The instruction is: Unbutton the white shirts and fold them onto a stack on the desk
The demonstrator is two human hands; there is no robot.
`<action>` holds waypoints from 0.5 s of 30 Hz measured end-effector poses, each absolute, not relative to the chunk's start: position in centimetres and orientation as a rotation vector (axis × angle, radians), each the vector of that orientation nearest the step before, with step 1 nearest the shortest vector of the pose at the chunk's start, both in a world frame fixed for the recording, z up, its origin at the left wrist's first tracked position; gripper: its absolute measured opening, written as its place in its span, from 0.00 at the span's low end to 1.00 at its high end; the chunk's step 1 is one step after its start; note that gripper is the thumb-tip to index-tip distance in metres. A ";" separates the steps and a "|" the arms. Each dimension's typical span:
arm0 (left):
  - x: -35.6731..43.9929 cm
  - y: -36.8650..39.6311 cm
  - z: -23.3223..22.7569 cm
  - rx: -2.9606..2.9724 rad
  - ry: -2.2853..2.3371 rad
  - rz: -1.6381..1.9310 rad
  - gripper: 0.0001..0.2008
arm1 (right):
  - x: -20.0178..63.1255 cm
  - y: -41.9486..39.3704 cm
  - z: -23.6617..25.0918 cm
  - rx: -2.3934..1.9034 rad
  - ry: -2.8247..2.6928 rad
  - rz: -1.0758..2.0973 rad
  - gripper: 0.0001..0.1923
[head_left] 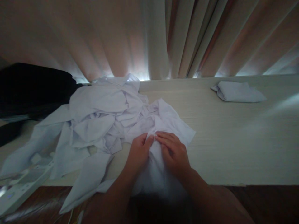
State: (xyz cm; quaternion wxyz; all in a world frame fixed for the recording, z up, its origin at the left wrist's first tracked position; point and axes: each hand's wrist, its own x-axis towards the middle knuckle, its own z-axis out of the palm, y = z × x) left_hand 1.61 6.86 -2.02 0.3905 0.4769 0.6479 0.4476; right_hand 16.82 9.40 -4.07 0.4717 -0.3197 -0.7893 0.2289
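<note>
Head view: the left hand (139,151) and right hand (174,154) meet at the near edge of the table (233,149), fingers closed in a pinch on one white cloth (163,124) pulled out from the crumpled heap of white cloths (100,121) on the left; by the look of it, one folded cloth (238,91) lies finished far right, while the heap remains unsorted, so most work seems left; a dark bag (32,88) sits at the far left
</note>
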 end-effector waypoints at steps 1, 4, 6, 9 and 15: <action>1.6 6.9 -2.1 1.238 1.635 1.138 0.15 | 16.8 9.4 -4.1 -0.785 -1.933 0.557 0.23; 1.7 6.8 -2.2 1.229 1.602 1.164 0.15 | 16.8 9.5 -4.1 -0.792 -1.955 0.557 0.24; 1.7 6.8 -2.3 1.188 1.593 1.189 0.16 | 16.7 9.4 -4.0 -0.786 -1.959 0.564 0.24; 1.8 6.7 -2.3 1.185 1.584 1.199 0.16 | 16.8 9.3 -3.8 -0.774 -1.915 0.608 0.23; 2.0 6.6 -2.2 1.274 1.636 1.129 0.17 | 17.3 9.5 -3.1 -0.813 -1.757 0.771 0.18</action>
